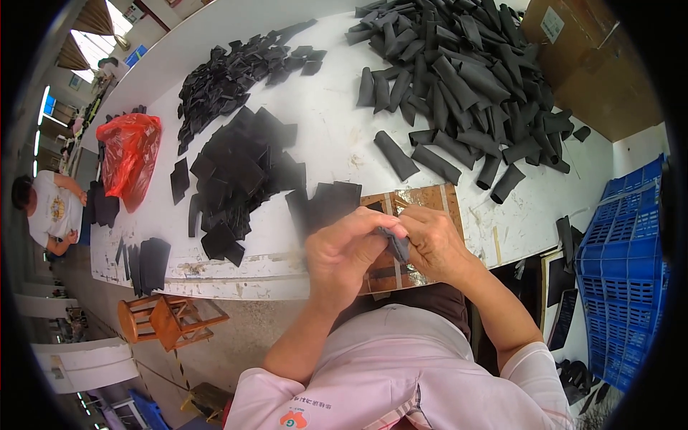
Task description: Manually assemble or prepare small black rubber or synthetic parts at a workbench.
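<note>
A small dark grey rolled piece (pixel 398 246) is pinched between my two hands, close to my body at the table's front edge. My left hand (pixel 344 251) has its thumb and forefinger closed on the piece. From the other side my right hand (pixel 435 242) grips it, its fingers mostly hidden. Under both hands lies a brown board (pixel 437 197) with strips of tape across it. Flat black pieces (pixel 337 204) rest just beyond my left hand, partly on the board.
Black flat pieces (pixel 240 168) and smaller black scraps (pixel 222 79) are heaped on the white table (pixel 326 107). Dark grey rolled tubes (pixel 466 86) pile up behind a cardboard box (pixel 595 64)'s left side. A red plastic bag (pixel 130 158), blue crate (pixel 622 265), wooden stool (pixel 172 319) and another person (pixel 54 211) are around.
</note>
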The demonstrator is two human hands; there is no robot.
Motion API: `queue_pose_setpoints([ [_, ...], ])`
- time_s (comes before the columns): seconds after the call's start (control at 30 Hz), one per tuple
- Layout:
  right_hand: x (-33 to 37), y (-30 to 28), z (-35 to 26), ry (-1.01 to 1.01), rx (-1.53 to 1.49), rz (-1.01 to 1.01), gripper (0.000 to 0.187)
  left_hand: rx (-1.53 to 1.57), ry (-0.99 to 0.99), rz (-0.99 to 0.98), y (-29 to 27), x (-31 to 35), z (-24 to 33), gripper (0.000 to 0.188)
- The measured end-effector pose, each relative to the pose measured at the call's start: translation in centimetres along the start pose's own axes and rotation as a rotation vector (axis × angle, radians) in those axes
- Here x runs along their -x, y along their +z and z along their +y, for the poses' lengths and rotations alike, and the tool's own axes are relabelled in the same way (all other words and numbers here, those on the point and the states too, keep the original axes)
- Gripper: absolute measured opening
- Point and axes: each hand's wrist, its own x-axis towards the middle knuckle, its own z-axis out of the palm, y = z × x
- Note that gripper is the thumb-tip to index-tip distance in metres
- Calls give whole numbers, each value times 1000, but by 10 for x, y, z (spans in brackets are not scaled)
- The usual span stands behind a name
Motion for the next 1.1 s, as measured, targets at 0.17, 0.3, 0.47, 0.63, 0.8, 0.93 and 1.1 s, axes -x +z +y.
queue_pose_setpoints([
  [0.17, 11, 29, 20, 39, -198, 6, 13, -120, -6, 1, 3, -1, -1, 14],
  [0.3, 5, 13, 7, 71, -27, -69, 16, -69, 80, -9, 7, -1, 2, 14],
  [0.47, -8, -15, -13, -20, 56, -29, 24, 474, 3, 325, 12, -1, 17, 14],
  [0.63, -1, 10, 0, -36, 88, -18, 28, 452, -108, 352, 3, 15, 0, 13],
  [0.8, -3, -1, -9, -110, 74, 70, 29, 331, -13, 330, -3, 9, 4, 12],
  [0.93, 3, 17, -3, -20, 67, 3, 28, 268, -31, 340, -3, 13, -4, 13],
  [1.1, -30, -31, -20, -91, -259, -24, 26, -183, -160, 529, -25, 9, -11, 13],
])
